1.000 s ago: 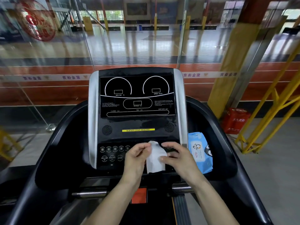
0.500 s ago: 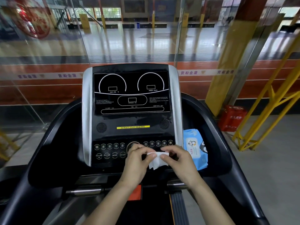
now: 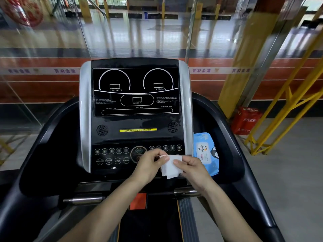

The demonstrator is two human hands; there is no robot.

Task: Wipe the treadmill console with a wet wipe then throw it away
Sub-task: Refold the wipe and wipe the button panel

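Head cam looks down at the treadmill console (image 3: 136, 119), and both hands are up in front of the button panel with a white wet wipe (image 3: 170, 167) between them. Left hand (image 3: 150, 165) has its thumb and fingertips pinched on the wipe's upper left corner, right hand (image 3: 192, 167) pinches the right edge, so the sheet hangs folded or half-opened in the air just in front of the START button (image 3: 139, 151) area, not pressed on any surface as far as I can tell. The blue wipes pack (image 3: 205, 151) sits in the side tray just right of the console, so pulling a wipe out is clearly done. My guess is they're either getting the wipe folded to start wiping or refolding it mid-job. There's some faint smeary sheen near the right speaker (image 3: 173, 126), which might mean that part got a pass, but honestly hard to say. Screen (image 3: 136, 91) looks dry-ish. Still left for sure: binning the wipe, and no trash can is in view.
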